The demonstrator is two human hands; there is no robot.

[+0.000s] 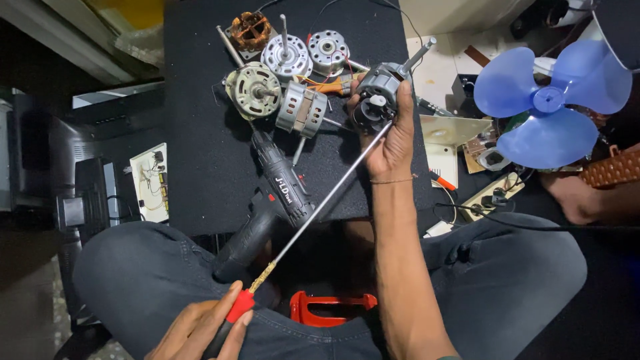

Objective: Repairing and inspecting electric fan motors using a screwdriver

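Observation:
My left hand (pixel 200 330) grips the red and black handle of a long screwdriver (pixel 320 207) low in the view, over my lap. The thin steel shaft runs up and right, and its tip meets a small grey electric motor (pixel 379 93). My right hand (pixel 393 137) is wrapped around that motor and holds it just above the black mat (pixel 200 100), with the motor's shaft pointing up and right.
Several other motors (pixel 280 73) lie grouped on the mat's far part. A black cordless drill (pixel 277 193) lies by my left knee. A red object (pixel 333 308) sits between my legs. A blue fan blade (pixel 547 100), a power strip (pixel 493 197) and another person's limb (pixel 580 197) are at right.

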